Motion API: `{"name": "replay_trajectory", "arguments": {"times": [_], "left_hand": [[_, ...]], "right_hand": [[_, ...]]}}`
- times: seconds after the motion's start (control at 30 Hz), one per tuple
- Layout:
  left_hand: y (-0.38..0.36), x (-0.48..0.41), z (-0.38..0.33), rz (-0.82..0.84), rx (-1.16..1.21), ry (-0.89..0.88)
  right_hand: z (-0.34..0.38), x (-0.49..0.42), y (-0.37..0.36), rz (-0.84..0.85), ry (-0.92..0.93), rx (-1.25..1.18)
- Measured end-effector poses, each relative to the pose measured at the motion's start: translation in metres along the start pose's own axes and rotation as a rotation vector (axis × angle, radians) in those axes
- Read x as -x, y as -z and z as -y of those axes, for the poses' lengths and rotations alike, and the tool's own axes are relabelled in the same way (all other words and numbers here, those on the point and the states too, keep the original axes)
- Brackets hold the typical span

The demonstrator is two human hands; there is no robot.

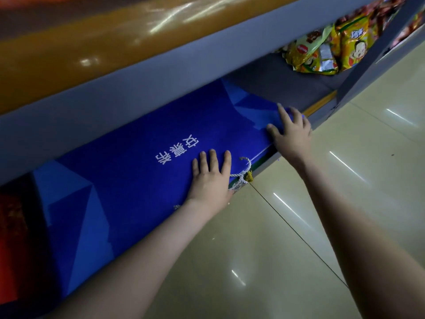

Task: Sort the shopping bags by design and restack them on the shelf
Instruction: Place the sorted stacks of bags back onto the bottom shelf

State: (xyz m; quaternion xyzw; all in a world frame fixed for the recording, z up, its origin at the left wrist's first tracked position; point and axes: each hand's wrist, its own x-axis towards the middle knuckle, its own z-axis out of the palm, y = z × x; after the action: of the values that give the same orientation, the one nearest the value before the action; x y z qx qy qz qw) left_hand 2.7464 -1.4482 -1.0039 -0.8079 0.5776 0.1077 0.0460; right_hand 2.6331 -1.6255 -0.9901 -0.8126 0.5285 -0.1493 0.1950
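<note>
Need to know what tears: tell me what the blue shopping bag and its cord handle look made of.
The blue shopping bag: likely coated paper or card, smooth semi-matte, flat with crisp edges. The cord handle: twisted silvery-white rope, probably synthetic; visible spiral strands.

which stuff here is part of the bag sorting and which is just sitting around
Job: blue shopping bag, its rope handle, shelf, left hand, right hand.
Lying about: yellow snack packets further along the shelf.

place: shop | cues: low grey shelf stocked with snack packets; glossy tiled floor
</note>
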Motion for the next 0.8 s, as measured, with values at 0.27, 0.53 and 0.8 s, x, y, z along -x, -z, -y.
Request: {"name": "replay_trajectory", "arguments": {"times": [0.27, 0.53, 0.8], "left_hand": [[0.036, 0.057, 0.025, -0.189, 0.48, -0.1], [0.021, 0.089, 0.07, -0.017, 0.328, -0.003], [0.018, 0.112, 0.081, -0.002, 0.077, 0.047]], "right_hand": [[0.015, 0.094, -0.015, 0.024, -0.081, -0.144], [0.042, 0.125, -0.011, -0.242, 0.323, -0.228], [0.017, 0.106, -0.031, -0.162, 0.787, 0.088]]}}
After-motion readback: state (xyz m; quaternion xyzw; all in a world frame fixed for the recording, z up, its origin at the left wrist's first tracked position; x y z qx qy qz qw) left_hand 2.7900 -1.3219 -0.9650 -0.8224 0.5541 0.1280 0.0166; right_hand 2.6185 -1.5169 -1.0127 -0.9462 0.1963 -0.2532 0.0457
